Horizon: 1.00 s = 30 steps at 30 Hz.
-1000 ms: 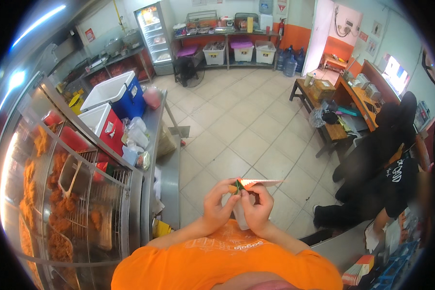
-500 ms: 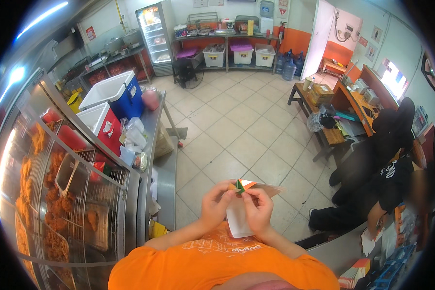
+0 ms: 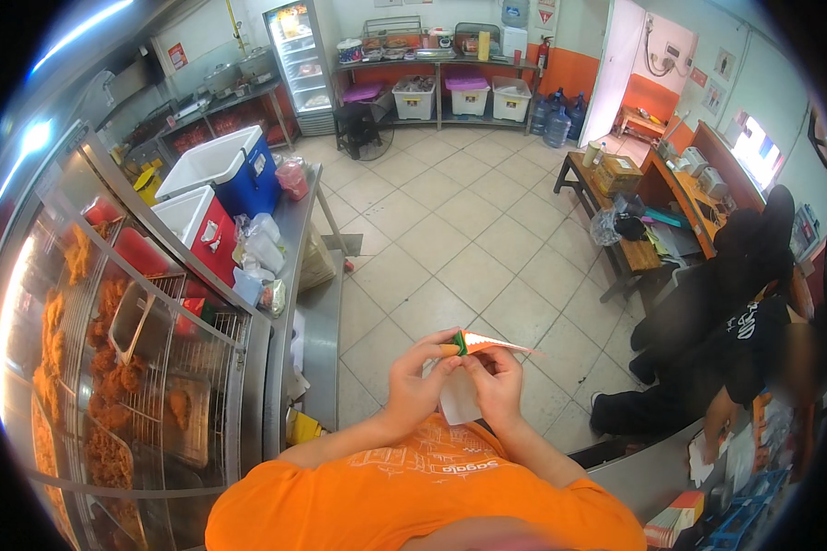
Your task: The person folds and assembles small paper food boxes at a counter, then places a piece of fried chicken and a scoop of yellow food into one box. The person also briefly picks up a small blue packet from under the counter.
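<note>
In front of my chest I hold a folding paper food carton (image 3: 459, 401), pale inside, with orange, green and white printed edges. My left hand (image 3: 415, 384) is closed on its left side, its fingers behind the green corner. My right hand (image 3: 495, 387) pinches the near edge beside the left thumb, and a pointed orange-and-white flap sticks out to the right above it. Some of the fingertips are hidden by the card.
At my left stand a glass warmer with fried chicken (image 3: 110, 404) and a steel table (image 3: 314, 367) bearing a blue cooler (image 3: 239, 188) and a red cooler (image 3: 213, 241). A person in black (image 3: 708, 358) bends over at the right. A wooden bench (image 3: 616, 243) stands beyond.
The carton has turned in my hands: its flap now points further right and its pale panel shows narrower. My left fingers have spread higher behind the green corner.
</note>
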### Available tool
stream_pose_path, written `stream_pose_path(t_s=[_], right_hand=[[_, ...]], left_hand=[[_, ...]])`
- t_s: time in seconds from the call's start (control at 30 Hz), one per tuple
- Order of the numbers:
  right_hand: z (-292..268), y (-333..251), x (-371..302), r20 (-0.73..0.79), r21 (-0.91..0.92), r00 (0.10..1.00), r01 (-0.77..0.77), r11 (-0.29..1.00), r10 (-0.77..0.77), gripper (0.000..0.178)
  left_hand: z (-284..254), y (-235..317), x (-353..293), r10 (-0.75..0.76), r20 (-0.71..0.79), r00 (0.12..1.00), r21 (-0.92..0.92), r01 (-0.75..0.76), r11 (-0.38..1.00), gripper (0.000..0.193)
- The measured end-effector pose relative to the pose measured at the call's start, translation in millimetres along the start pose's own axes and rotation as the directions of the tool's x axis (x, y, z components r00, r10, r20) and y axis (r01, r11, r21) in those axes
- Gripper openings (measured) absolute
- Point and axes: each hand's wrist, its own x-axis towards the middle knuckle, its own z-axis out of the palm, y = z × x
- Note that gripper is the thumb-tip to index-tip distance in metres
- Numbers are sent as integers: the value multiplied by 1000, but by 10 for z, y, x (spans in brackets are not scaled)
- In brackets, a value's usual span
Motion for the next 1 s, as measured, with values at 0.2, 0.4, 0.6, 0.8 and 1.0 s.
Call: stream_pose_path(t_s=[0.2, 0.4, 0.6, 0.8, 1.0], right_hand=[[46, 104, 3, 111, 413, 975, -220, 884, 191, 18], [-41, 125, -32, 232, 529, 944, -326, 784, 236, 35], [-113, 162, -136, 194, 414, 911, -412, 812, 364, 40], [-80, 172, -113, 317, 59, 928, -227, 972, 197, 39], [-91, 52, 178, 221, -383, 968, 197, 902, -117, 28]], left_hand=[[-6, -56, -20, 252, 9, 968, 277, -245, 929, 17], [-101, -181, 44, 281, 125, 951, 453, -307, 837, 17], [-195, -379, 149, 18, 187, 982, 211, -58, 976, 27], [-398, -390, 160, -92, 259, 962, 137, 58, 989, 35], [-483, -442, 4, 9, -5, 1000, 209, -8, 978, 27]])
